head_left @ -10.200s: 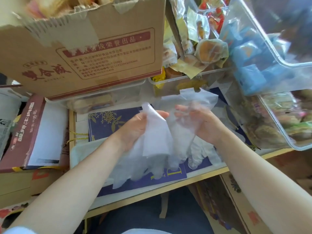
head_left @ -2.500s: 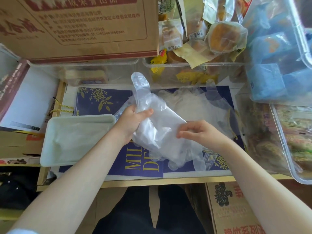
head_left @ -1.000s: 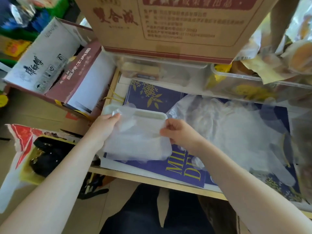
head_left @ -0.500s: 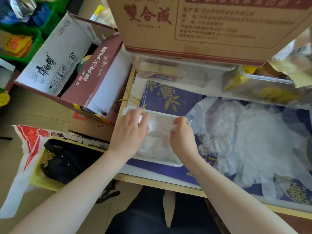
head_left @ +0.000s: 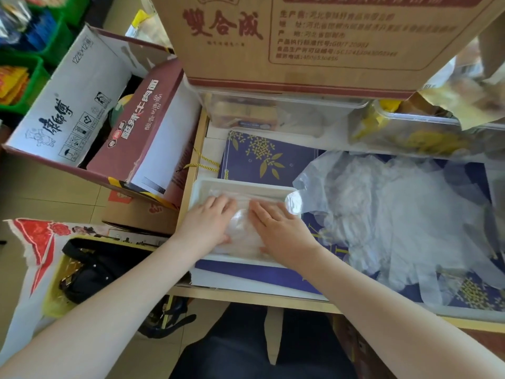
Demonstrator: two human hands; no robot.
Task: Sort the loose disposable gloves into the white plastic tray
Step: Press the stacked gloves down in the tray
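Note:
The white plastic tray (head_left: pixel 235 186) lies at the left end of the blue patterned table top. Folded clear disposable gloves (head_left: pixel 241 231) lie inside it. My left hand (head_left: pixel 209 224) and my right hand (head_left: pixel 281 228) rest flat on these gloves, fingers straight, pressing them down side by side. To the right, a loose heap of clear disposable gloves (head_left: pixel 404 214) spreads over the table, apart from both hands.
A big brown cardboard box (head_left: pixel 300 36) overhangs the back of the table, with clear food bins (head_left: pixel 273 113) beneath it. An open white and maroon carton (head_left: pixel 109 113) stands to the left. A black bag (head_left: pixel 103 266) lies on the floor below.
Both hands carried a folded bundle of gloves from the middle of the table to the tray, laid it in, and now flatten it with straight fingers.

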